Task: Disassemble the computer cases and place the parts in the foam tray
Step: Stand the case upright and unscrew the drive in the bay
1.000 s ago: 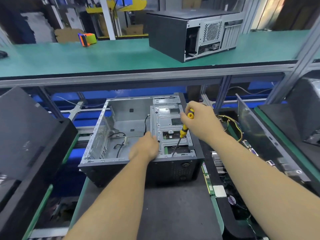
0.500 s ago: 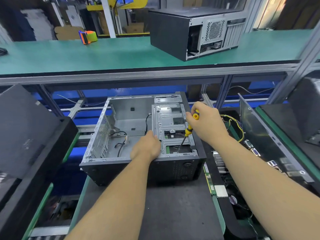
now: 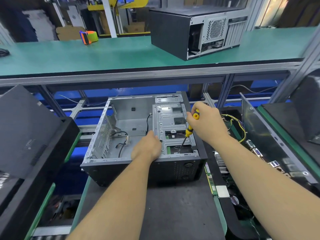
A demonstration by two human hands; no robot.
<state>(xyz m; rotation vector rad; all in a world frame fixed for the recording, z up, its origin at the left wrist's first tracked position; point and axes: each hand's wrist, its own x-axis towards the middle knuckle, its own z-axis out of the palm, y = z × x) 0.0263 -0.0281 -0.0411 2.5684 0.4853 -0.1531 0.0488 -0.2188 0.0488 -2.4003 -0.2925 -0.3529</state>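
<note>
An open computer case (image 3: 121,122) lies on its side on the dark mat in front of me, nearly empty, with loose black cables on its floor. A silver drive cage (image 3: 171,118) fills its right end. My right hand (image 3: 206,123) grips a yellow-and-black screwdriver (image 3: 189,130), whose tip points down into the cage's near right corner. My left hand (image 3: 147,148) rests on the case's near rim beside the cage, fingers curled over the edge. A black foam tray (image 3: 230,219) at the right holds a motherboard and other parts.
A second, closed computer case (image 3: 187,30) stands on the green upper shelf, with an orange-and-green tape roll (image 3: 88,37) to its left. Black side panels lean at far left (image 3: 26,129) and far right. Yellow wires lie behind my right hand.
My right hand with the screwdriver has drifted slightly right and toward me along the drive cage, the tip now at the near corner. My left hand stays on the case rim.
</note>
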